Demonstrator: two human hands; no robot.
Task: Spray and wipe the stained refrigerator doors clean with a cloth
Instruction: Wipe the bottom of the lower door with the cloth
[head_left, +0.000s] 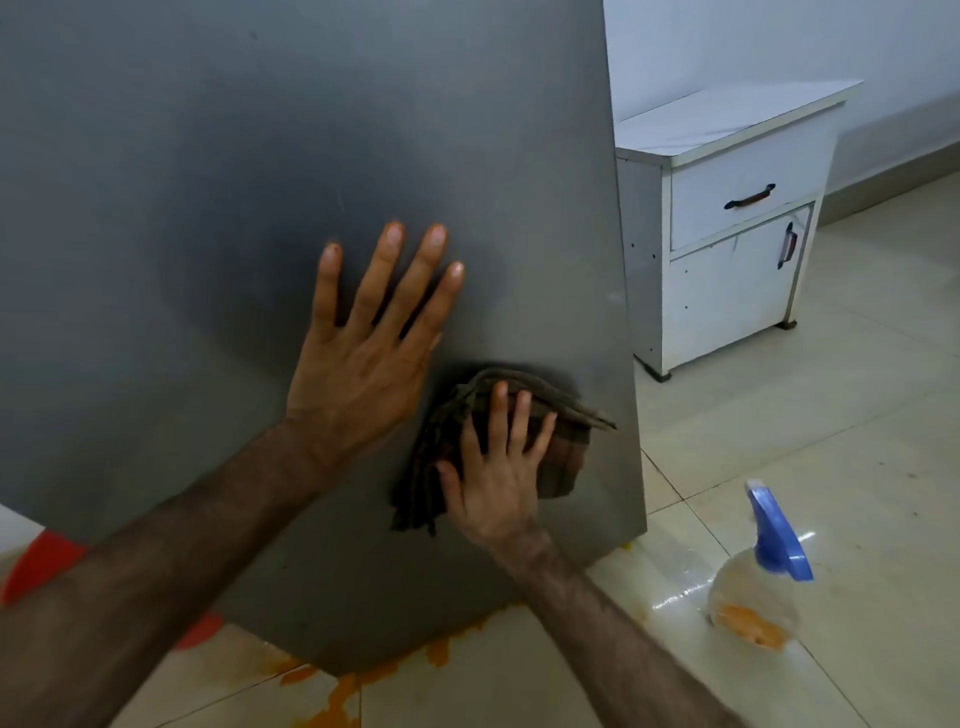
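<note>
Braced flat with fingers spread, the left hand (363, 358) leans on the grey refrigerator door (208, 208); the right hand (498, 478) presses the brown cloth (563, 457) low near its edge — orange spill (332, 696) on the floor could cause a slip, and the spray bottle (763, 577) stands within elbow's reach.
</note>
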